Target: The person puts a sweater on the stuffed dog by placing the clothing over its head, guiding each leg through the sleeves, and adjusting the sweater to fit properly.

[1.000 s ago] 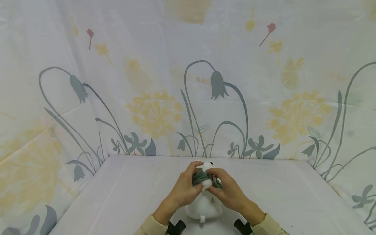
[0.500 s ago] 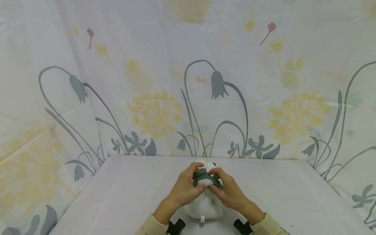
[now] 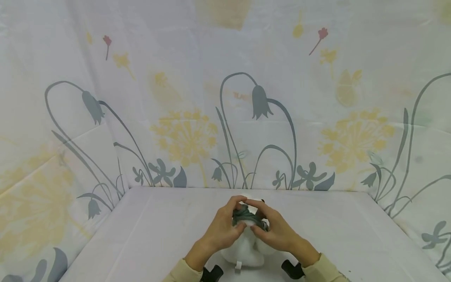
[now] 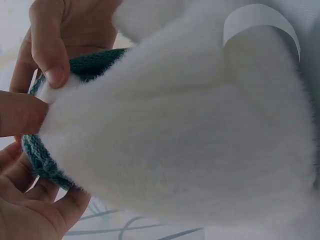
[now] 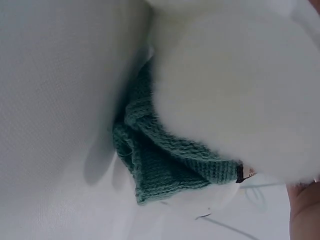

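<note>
A white plush toy [image 3: 243,252] stands on the table between both hands, its back towards me in the head view. A white fabric tag [image 3: 238,267] sticks out low on it. Around its neck lies a green knitted scarf [image 3: 248,217], also large in the right wrist view, where the scarf [image 5: 175,160] hangs in folds with a small label. My left hand [image 3: 222,229] grips the scarf and neck from the left, thumb on the near side. My right hand [image 3: 278,231] holds them from the right. The index fingertips meet above the scarf. Most of the toy's head is hidden.
The white table [image 3: 158,231] runs back to a hanging cloth [image 3: 197,90] printed with flowers. Near each sleeve is a black part, one at the left [image 3: 212,273] and one at the right [image 3: 292,270].
The right index finger has moved left to the left fingertips. The scarf now spans the neck between the hands. The toy has turned slightly, and a white rounded part shows at its right.
</note>
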`<state>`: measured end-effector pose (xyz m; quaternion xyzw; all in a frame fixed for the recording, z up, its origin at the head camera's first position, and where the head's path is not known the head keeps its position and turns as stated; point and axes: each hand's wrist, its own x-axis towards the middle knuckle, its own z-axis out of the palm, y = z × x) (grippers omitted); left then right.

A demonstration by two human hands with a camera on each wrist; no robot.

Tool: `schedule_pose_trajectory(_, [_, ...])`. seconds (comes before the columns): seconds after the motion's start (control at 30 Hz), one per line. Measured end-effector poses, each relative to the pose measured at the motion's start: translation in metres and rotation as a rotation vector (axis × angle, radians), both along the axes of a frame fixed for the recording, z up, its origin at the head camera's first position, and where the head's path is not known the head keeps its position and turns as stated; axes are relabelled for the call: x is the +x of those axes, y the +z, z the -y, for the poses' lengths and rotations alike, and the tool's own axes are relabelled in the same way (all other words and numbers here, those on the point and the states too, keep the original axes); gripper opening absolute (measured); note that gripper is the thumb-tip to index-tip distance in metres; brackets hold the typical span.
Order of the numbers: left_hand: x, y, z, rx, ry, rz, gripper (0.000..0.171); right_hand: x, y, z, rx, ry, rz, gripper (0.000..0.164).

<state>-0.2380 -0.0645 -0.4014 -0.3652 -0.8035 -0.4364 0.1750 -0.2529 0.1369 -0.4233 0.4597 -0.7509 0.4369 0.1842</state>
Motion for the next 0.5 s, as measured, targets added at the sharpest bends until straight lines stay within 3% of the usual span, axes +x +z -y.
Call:
schedule_pose_trajectory(0.33, [0.0025,0.0015,-0.002,-0.008,0.012,-0.051,0.067,0.0026,0.0052,-0.0049,0.028,0.032,0.167,0.054])
schedule_pose_trajectory(0.5, [0.0032,0.001,-0.0038,-0.022,0.006,-0.052,0.066,0.004,0.0071,-0.0042,0.004,0.041,0.189,0.047])
